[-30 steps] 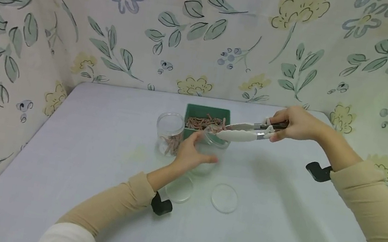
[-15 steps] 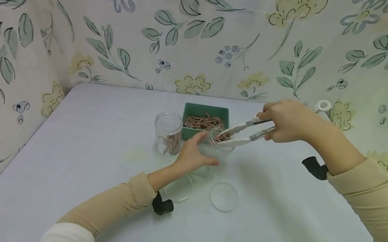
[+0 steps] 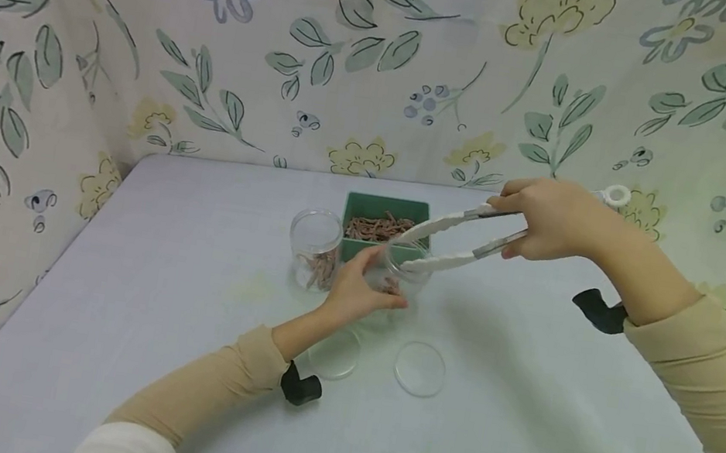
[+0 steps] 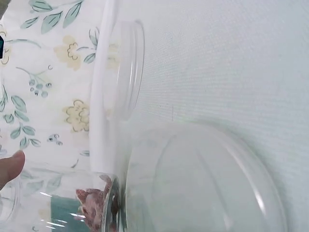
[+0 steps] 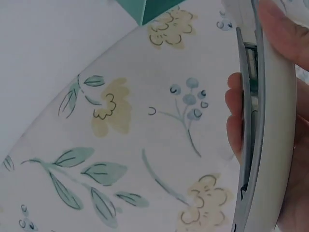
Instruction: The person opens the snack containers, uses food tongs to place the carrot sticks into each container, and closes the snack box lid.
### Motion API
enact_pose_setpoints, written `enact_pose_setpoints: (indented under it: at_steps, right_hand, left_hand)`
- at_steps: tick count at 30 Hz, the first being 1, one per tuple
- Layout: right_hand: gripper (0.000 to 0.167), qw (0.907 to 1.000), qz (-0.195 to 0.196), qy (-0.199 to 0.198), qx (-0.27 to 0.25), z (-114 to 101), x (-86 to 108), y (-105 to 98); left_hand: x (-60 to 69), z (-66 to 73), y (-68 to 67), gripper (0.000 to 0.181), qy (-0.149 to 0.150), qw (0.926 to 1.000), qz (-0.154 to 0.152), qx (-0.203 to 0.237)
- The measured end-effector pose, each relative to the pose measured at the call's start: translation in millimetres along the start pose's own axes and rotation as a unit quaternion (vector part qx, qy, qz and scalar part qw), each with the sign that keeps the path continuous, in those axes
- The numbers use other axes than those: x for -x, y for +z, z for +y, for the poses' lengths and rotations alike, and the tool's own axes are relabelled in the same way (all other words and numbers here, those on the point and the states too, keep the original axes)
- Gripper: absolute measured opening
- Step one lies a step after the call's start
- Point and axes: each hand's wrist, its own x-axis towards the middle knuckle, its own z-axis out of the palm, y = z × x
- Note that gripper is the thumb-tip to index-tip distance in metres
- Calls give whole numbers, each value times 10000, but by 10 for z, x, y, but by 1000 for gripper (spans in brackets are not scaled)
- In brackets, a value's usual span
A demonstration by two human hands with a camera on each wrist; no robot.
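Observation:
My left hand (image 3: 353,292) holds a clear jar (image 3: 413,279) from its left side, thumb in front. At the jar's bottom lie a few brown, twig-like pieces (image 4: 92,205), seen through the wall in the left wrist view. In my right hand (image 3: 550,222) I grip a pair of white-tipped tongs (image 3: 452,262), also seen along the palm in the right wrist view. Their arms stand apart, one tip at the jar's mouth and the other just above its far rim; nothing shows between them. Behind the jar is a green box (image 3: 356,200) of brown pieces (image 3: 377,229).
A second clear jar (image 3: 312,235), part filled with brown pieces, stands left of my left hand. Two clear round lids lie in front, one lid (image 3: 334,354) by my left wrist and another lid (image 3: 419,369) to its right. A floral curtain (image 3: 354,100) hangs behind the table.
The tongs came from above the green box's front edge to the jar carrying brown pieces, then spread apart. Those pieces now lie inside the jar. My left hand stays almost in place.

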Motion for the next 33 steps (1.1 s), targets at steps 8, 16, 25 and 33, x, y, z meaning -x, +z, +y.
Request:
enact_pose_setpoints:
  at_steps: [8,16,25,33]
  right_hand:
    - [62,9970,477,584,-173,204,-78,112]
    - [51,9925,55,405,1154,156,-433,125]
    - [45,9755,-748,57,2069,-130,-972,9]
    - [31,9589,-1101,-14,2615,-422,-1269,154]
  left_hand:
    - [22,-49,-18,79,-85,9995,-3,309]
    - [106,-19,-15,78,-100,9993,-169,325]
    - [95,-10,-4,79,-88,9989,-159,427]
    - [93,-15,0,79,-250,9987,-52,435]
